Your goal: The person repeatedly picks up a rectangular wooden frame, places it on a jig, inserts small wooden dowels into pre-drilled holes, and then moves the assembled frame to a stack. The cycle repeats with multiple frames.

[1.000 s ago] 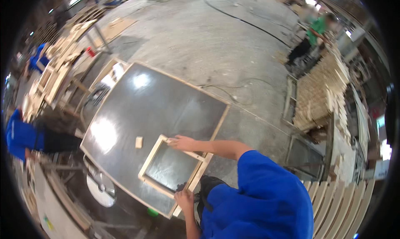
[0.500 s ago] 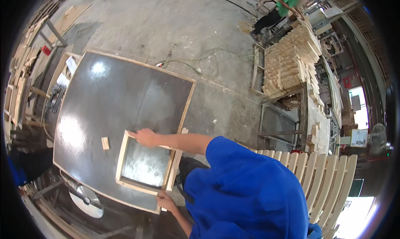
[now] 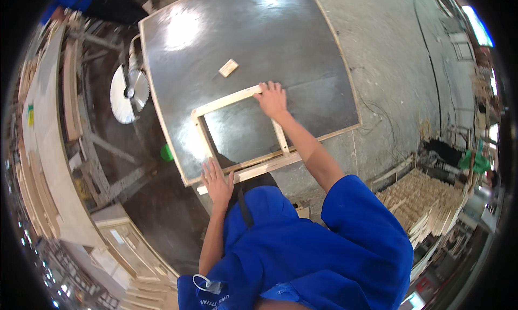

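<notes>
On the table (image 3: 318, 67), a block (image 3: 229, 68) lies beyond the frame (image 3: 228, 100), with slats (image 3: 423, 199) stacked off right.

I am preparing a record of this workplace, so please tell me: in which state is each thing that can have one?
Wooden frame: lying flat on the table.
Small wood block: loose, apart from the frame.
Table: top shiny, reflecting light.
Toothed blade: teeth showing; turning or still, unclear.
Left hand: fingers extended, at the near left corner.
Right hand: over the far right corner.
</notes>
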Tool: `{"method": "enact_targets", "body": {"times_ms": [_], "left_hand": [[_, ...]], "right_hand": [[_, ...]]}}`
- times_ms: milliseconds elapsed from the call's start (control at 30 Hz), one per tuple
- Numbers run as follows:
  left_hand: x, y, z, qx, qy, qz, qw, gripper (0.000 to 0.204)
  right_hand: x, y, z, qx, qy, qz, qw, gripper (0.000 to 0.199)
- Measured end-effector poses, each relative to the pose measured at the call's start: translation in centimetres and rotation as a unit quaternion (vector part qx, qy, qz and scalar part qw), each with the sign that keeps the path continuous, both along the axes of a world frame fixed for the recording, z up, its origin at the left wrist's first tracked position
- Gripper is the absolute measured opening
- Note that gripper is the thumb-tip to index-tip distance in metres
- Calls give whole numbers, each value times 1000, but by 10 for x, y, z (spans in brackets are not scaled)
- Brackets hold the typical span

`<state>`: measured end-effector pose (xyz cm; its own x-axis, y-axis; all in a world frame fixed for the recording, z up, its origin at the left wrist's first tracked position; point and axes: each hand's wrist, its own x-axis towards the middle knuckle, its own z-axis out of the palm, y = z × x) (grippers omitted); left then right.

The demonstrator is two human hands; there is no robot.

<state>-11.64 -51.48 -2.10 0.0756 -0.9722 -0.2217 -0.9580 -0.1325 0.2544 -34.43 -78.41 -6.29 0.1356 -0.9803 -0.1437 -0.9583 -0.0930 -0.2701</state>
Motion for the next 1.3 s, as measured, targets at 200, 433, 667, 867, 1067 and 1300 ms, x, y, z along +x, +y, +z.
{"method": "enact_targets", "body": {"times_ms": [200,433,667,867,1067,1300], "left_hand": [[-1,6,-4,17,-25,22,999,79],[1,2,-3,27,-7,33,999,80],[6,-62,32,110,-27,66,991,63],[51,-143,-5,-64,-65,36,995,76],[44,-162,-12,-62,-66,-25,996,85],[18,-197,30,64,-113,-12,991,86]], "right_hand": [[5,14,4,-89,38,22,995,64],[7,30,11,-46,69,3,997,68],[-3,30,15,-8,69,0,998,73],[-15,116,55,-24,9,3,1000,78],[-32,196,20,12,20,-36,999,79],[-28,195,25,-54,-99,-110,988,71]]}}
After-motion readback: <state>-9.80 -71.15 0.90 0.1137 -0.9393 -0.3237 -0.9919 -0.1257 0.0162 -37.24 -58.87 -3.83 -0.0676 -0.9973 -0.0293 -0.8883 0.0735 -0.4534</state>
